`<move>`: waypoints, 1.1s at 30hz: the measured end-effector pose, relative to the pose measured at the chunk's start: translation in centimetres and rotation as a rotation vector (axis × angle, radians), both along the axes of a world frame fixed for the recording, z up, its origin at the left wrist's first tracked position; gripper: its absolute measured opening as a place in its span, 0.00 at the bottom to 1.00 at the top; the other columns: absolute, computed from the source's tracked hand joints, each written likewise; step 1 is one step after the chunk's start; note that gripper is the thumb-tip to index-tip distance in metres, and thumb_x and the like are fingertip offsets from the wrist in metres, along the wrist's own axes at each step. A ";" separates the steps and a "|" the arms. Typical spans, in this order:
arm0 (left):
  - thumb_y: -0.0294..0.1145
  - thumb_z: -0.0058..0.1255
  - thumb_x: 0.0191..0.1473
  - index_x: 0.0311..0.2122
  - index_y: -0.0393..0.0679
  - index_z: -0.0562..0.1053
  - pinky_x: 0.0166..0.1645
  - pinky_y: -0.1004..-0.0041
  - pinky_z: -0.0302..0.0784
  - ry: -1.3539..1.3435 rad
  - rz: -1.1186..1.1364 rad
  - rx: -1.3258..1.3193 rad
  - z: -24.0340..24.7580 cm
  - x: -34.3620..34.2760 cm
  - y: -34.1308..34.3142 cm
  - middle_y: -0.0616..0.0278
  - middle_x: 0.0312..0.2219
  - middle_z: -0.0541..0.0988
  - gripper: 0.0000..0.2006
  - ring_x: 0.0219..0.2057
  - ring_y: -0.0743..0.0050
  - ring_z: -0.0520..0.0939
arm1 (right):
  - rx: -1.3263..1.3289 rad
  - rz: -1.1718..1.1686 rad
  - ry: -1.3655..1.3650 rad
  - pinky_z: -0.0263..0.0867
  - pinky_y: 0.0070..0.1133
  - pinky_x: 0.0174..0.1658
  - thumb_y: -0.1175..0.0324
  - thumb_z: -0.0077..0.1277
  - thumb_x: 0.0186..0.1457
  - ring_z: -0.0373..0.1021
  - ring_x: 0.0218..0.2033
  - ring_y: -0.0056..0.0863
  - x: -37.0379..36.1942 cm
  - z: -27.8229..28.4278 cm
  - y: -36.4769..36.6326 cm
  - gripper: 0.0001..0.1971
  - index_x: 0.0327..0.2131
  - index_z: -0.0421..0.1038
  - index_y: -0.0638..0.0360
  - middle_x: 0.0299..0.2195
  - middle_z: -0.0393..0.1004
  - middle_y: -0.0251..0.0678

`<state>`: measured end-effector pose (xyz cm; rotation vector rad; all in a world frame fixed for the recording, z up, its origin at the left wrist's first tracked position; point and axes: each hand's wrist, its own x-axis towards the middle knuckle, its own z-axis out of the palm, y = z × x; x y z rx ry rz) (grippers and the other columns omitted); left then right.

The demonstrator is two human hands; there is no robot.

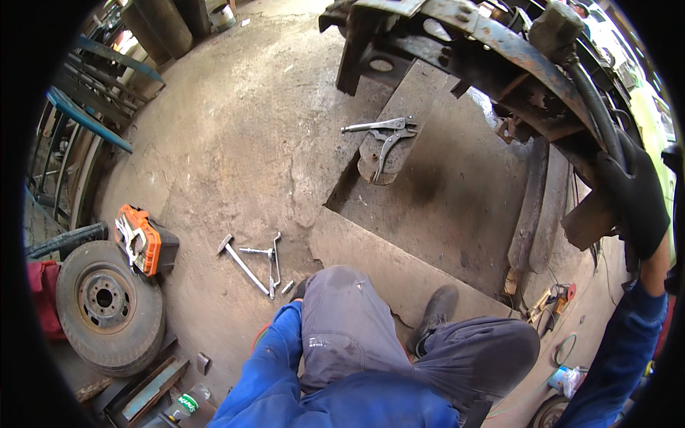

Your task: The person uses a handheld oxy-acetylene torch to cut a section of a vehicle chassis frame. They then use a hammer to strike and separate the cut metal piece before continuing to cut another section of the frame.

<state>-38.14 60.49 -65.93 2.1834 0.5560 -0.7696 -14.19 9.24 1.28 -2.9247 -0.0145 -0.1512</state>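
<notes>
My right hand [635, 196], in a dark glove, is wrapped round the handle of a hammer [557, 32] with a blocky grey head. The hammer head is up beside a rusty metal vehicle frame [506, 43]; whether they touch I cannot tell. My left hand [300, 288], also dark-gloved, is low beside my left knee and mostly hidden behind it, its fingers out of sight. Near it on the floor lie a small socket [287, 287], a sliding T-bar wrench [271, 264] and a second hammer [243, 264]. Locking pliers [385, 135] lie on a block under the frame.
An orange and black toolbox [153, 246] stands behind a wheel with its tyre [107, 307] at the left. Metal racks [100, 93] line the far left. Long beams [531, 207] and several hand tools [553, 303] lie at the right. A plastic bottle [189, 403] is at lower left.
</notes>
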 end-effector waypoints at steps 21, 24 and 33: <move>0.53 0.61 0.62 0.50 0.38 0.83 0.53 0.56 0.82 -0.380 0.388 0.119 5.4 5.6 -0.8 0.40 0.44 0.87 0.25 0.46 0.43 0.89 | 0.000 0.084 -0.065 0.71 0.30 0.51 0.59 0.55 0.64 0.76 0.41 0.29 0.2 -0.6 -0.6 0.26 0.59 0.76 0.67 0.41 0.82 0.42; 0.38 0.52 0.72 0.58 0.34 0.77 0.58 0.64 0.79 -0.675 0.686 -0.224 15.2 12.9 0.9 0.51 0.51 0.85 0.19 0.53 0.61 0.84 | -0.028 0.132 -0.119 0.71 0.31 0.51 0.61 0.55 0.63 0.77 0.40 0.33 0.2 -0.7 -0.4 0.25 0.58 0.76 0.68 0.40 0.83 0.47; 0.31 0.50 0.74 0.56 0.33 0.80 0.62 0.65 0.80 -1.803 0.131 -0.446 55.2 28.9 -2.3 0.53 0.48 0.86 0.15 0.51 0.66 0.86 | -0.005 0.101 -0.076 0.72 0.37 0.49 0.57 0.56 0.62 0.79 0.38 0.45 -0.1 -0.5 -0.3 0.24 0.55 0.76 0.65 0.35 0.81 0.52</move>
